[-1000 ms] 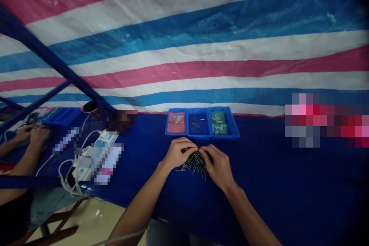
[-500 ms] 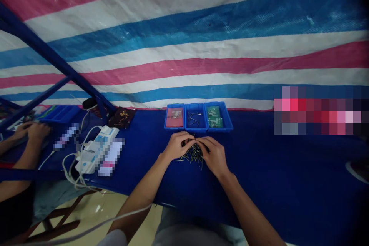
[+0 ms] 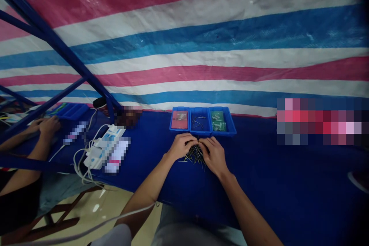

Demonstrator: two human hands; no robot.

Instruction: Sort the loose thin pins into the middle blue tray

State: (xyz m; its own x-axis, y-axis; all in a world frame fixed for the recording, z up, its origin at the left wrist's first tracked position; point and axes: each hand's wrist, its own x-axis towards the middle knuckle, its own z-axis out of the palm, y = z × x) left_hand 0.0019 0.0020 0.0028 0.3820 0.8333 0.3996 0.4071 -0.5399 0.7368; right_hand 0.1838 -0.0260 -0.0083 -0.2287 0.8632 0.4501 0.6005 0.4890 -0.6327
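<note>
My left hand (image 3: 183, 146) and my right hand (image 3: 212, 153) meet fingertip to fingertip over a pile of thin metal rods (image 3: 194, 155), which look like long screws or nails. Both hands are closed in a pinch. Whatever sits between the fingertips is too small and too covered to make out. Just beyond the hands stands a blue three-part tray (image 3: 231, 123). Its left section holds a pink-red card (image 3: 179, 123) with small clear pieces on it. A few thin metal rods (image 3: 198, 120) lie in the middle section, and green pieces (image 3: 218, 122) in the right one.
Left of my arms lie a white power strip (image 3: 100, 150) with looping cables and a phone (image 3: 117, 155). A co-worker's hands (image 3: 47, 126) are at the far left, near another blue tray (image 3: 73, 111). A blue metal frame (image 3: 69, 59) slants in front of a striped tarp (image 3: 184, 73).
The view has shifted slightly, so the tray and table items appear a little lower and to the right. My hands stay together over the pile, fingertips now closer.
</note>
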